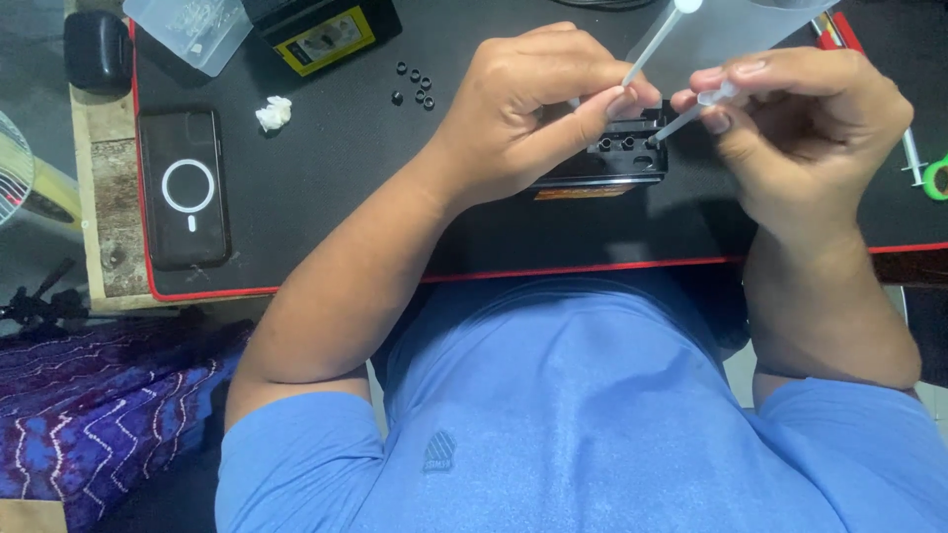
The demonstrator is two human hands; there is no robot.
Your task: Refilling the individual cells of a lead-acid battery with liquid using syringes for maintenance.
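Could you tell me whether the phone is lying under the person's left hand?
No, the phone lies apart on the mat's left side, while the left hand is over the black part.

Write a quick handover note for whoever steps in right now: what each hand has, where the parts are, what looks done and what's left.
Left hand: pinches a thin white stick and rests on the black part at the middle of the black mat.
Right hand: holds a small clear syringe, tip down at the part's row of round holes.
Nearby: six small black rings lie loose on the mat, a crumpled white wad and a phone to the left.
Done: cannot tell how many holes are treated.
Left: apparently the loose rings, not yet fitted.
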